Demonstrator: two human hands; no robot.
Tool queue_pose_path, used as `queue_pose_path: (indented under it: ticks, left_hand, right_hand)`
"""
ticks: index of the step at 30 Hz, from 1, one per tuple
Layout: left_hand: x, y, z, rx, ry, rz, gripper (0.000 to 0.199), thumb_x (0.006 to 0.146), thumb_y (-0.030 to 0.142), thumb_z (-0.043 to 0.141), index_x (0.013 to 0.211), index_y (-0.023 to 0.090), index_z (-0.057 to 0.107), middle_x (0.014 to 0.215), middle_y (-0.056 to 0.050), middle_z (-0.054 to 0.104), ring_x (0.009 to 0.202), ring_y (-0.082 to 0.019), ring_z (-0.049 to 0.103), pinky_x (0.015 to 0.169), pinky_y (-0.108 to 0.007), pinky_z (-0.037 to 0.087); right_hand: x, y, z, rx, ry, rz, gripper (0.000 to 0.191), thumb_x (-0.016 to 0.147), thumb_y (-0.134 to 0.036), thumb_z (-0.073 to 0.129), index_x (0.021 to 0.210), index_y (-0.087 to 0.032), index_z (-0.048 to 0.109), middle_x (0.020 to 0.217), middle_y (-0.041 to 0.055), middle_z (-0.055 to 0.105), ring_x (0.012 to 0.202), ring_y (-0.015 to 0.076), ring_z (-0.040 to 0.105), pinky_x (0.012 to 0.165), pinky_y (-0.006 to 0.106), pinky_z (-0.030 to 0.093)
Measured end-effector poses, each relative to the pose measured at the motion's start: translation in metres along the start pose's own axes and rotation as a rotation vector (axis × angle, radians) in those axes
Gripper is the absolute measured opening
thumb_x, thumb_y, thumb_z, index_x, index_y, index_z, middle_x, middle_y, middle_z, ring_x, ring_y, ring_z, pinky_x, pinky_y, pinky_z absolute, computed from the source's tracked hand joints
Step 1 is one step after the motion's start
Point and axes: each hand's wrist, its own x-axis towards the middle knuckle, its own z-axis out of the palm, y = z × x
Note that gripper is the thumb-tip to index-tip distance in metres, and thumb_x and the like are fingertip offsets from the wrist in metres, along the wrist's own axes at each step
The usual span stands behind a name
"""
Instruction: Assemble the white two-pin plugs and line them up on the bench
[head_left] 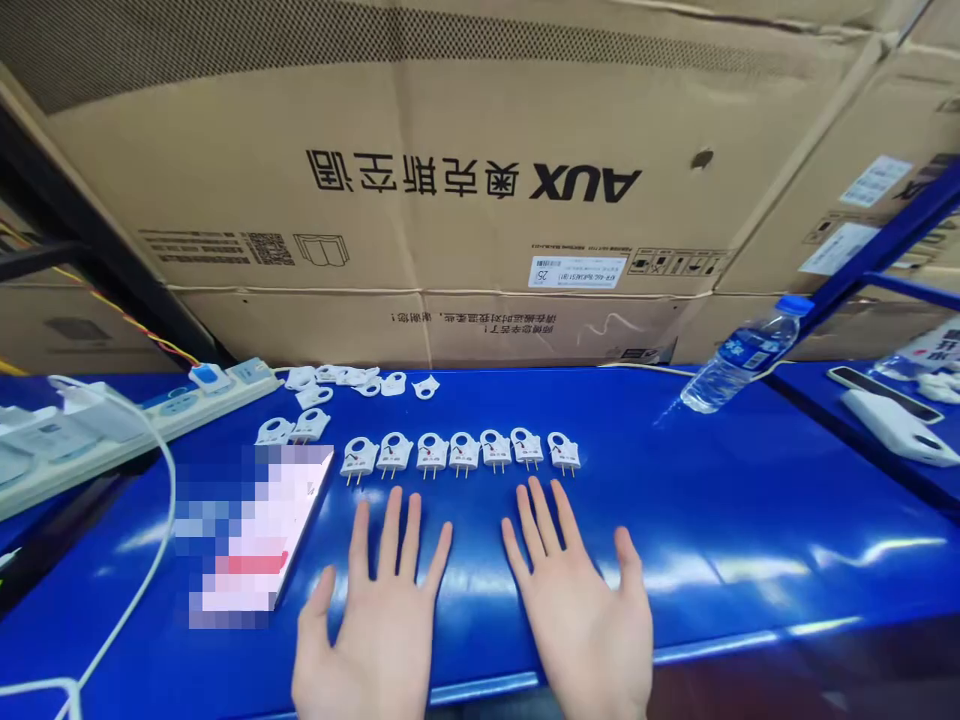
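My left hand [377,622] is held palm up over the front of the blue table, fingers spread and nothing in it. Beside it my right hand [576,610] is in the same pose, also bare. Just beyond the fingertips lies a row of several white two-pin plugs [463,452] with ring-shaped grips, prongs pointing toward me. Closest to my right fingers are the plugs at the row's right end [564,452]. Two more plugs [307,425] lie to the left, partly overlapping. Farther back is a loose cluster of white ring-topped pieces [366,382].
A blurred-out flat pinkish panel [300,510] stands left of my left hand. White power strips [180,410] with a cable [169,520] run along the left. A water bottle [742,360] leans at the back right. Large cardboard boxes [465,120] form the back wall.
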Motion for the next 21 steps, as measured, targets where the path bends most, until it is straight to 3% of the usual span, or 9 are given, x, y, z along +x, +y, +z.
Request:
queue_pose_path:
  ticks: [5,8,12,15,17,21]
  left_hand:
    - [-0.003,-0.011,0.003,0.020,-0.022,0.040,0.066,0.103,0.053,0.003,0.166,0.039,0.018,0.166,-0.001,0.041,0.151,-0.034,0.041,0.107,-0.062,0.057]
    - [-0.001,-0.015,0.006,0.080,-0.064,0.149,0.065,0.104,0.049,0.000,0.165,0.042,0.020,0.167,0.000,0.041,0.150,-0.032,0.044,0.105,-0.059,0.059]
    - [0.003,-0.006,0.000,0.268,0.001,0.130,0.061,0.106,0.049,0.010,0.166,0.039,0.019,0.164,-0.006,0.046,0.145,-0.031,0.051,0.103,-0.054,0.061]
    - [0.005,0.005,-0.014,0.652,-0.001,0.205,0.059,0.104,0.046,0.043,0.162,0.038,0.032,0.165,-0.006,0.046,0.148,-0.031,0.049,0.111,-0.051,0.056]
    - [0.006,0.009,-0.025,0.986,-0.115,0.364,0.065,0.098,0.044,0.059,0.159,0.042,0.037,0.164,-0.003,0.048,0.147,-0.032,0.050,0.115,-0.053,0.051]
    - [0.009,0.002,-0.038,1.387,-0.269,0.657,0.065,0.100,0.039,0.054,0.162,0.039,0.033,0.161,-0.003,0.051,0.150,-0.029,0.047,0.127,-0.060,0.030]
  right_hand:
    - [0.005,0.001,0.007,0.137,0.060,0.028,0.079,0.101,-0.032,-0.026,0.167,-0.027,0.016,0.153,0.0123,0.057,0.140,0.0209,0.057,0.101,0.051,0.058]
    - [0.007,0.003,0.011,0.176,0.008,0.043,0.081,0.099,-0.033,-0.028,0.168,-0.026,0.015,0.159,0.0118,0.050,0.142,0.0204,0.054,0.101,0.049,0.058]
    - [0.002,0.010,0.004,0.122,-0.091,0.033,0.071,0.106,-0.038,-0.017,0.168,-0.029,0.016,0.164,0.0085,0.042,0.145,0.0204,0.051,0.103,0.045,0.058]
    - [-0.006,0.016,-0.006,-0.102,-0.094,-0.080,0.055,0.113,-0.043,0.024,0.166,-0.032,0.029,0.165,0.0070,0.042,0.148,0.0240,0.049,0.107,0.042,0.057]
    - [-0.011,0.020,-0.011,-0.372,-0.089,-0.157,0.057,0.110,-0.043,0.041,0.165,-0.033,0.030,0.166,0.0052,0.041,0.150,0.0248,0.046,0.112,0.040,0.053]
    - [-0.011,0.031,-0.009,-0.878,-0.129,-0.359,0.075,0.105,-0.041,0.054,0.169,-0.029,0.017,0.169,0.0058,0.035,0.154,0.0301,0.039,0.118,0.046,0.049]
